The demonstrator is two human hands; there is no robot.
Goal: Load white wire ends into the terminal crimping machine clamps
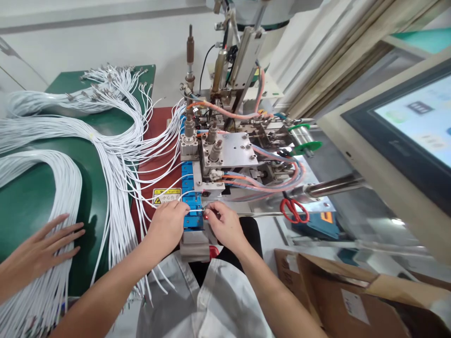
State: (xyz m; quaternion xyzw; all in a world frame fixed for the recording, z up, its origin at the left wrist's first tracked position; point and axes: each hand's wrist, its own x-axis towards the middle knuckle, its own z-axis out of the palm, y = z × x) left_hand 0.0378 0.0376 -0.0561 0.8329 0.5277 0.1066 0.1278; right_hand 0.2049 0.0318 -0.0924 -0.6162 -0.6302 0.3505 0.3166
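Note:
My left hand [169, 222] pinches a white cable [196, 210] that lies across one of the blue fixture blocks [193, 221] at the near end of the row. On the block's right side, the thumb and fingers of my right hand [224, 224] close on the cable's end; its small connector is mostly hidden by them. Just beyond my hands, more white cables run from the left into the blue blocks beside a metal machine [230, 151]. A yellow warning label [166, 196] sits on the red surface near my left hand.
Bundled white cables [66, 169] cover much of the green table [92, 180]; another person's hand [45, 246] rests on one bundle. Red-handled scissors [294, 210] hang at right, below a wire spool [303, 137]. A monitor [398, 136] and cardboard boxes [352, 295] flank the right side.

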